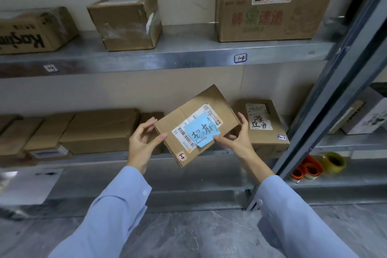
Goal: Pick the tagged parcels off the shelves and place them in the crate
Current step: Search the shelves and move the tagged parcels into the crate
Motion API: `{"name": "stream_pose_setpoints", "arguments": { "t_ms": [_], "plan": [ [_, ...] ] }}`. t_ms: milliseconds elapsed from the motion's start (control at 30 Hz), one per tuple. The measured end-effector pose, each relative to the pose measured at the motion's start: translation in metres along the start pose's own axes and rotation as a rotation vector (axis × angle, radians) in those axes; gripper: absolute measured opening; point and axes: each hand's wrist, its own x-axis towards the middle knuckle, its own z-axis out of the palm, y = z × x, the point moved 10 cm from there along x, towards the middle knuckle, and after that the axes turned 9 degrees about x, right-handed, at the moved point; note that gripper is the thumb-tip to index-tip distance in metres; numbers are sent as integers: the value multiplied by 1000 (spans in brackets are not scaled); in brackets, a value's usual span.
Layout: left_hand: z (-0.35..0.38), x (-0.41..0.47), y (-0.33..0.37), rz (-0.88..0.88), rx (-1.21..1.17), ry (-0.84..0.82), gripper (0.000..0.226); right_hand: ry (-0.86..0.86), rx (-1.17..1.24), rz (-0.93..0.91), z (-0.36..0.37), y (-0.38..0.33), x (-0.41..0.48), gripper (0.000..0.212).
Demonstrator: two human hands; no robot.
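A flat brown cardboard parcel [206, 102] with a white shipping label and a blue handwritten tag [202, 133] is held tilted in the air in front of the middle shelf [345, 142]. My left hand [142, 140] grips its left edge, thumb on the front face. My right hand [238, 138] grips its right edge, thumb pressing on the blue tag's corner. No crate is in view.
Several brown boxes sit on the upper shelf [188, 54] and on the middle shelf, one labelled box [263, 130] just behind my right hand. A grey upright post [326, 111] stands at right. Tape rolls [314, 166] lie on the lower shelf. Grey floor below.
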Motion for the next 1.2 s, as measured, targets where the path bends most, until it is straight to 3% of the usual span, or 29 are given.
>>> {"name": "stream_pose_setpoints", "arguments": {
  "t_ms": [300, 433, 667, 767, 1000, 1200],
  "plan": [
    [14, -11, 2, -26, 45, -90, 89, 65, -65, 5, -2, 6, -25, 112],
    [18, -21, 9, 12, 80, -108, 82, 128, -175, -34, -6, 4, -43, 100],
    [28, -45, 9, 85, 121, -270, 83, 298, -91, -76, -20, 12, -102, 95],
    [43, -67, 8, 102, 184, -406, 88, 405, -82, -112, -35, 12, -151, 83],
    [104, -158, -6, 145, 271, -737, 95, 730, -61, -133, -81, 40, -302, 86],
    [163, -254, -10, 195, 203, -990, 82, 964, -59, -95, -119, 51, -441, 97]
  ]
}}
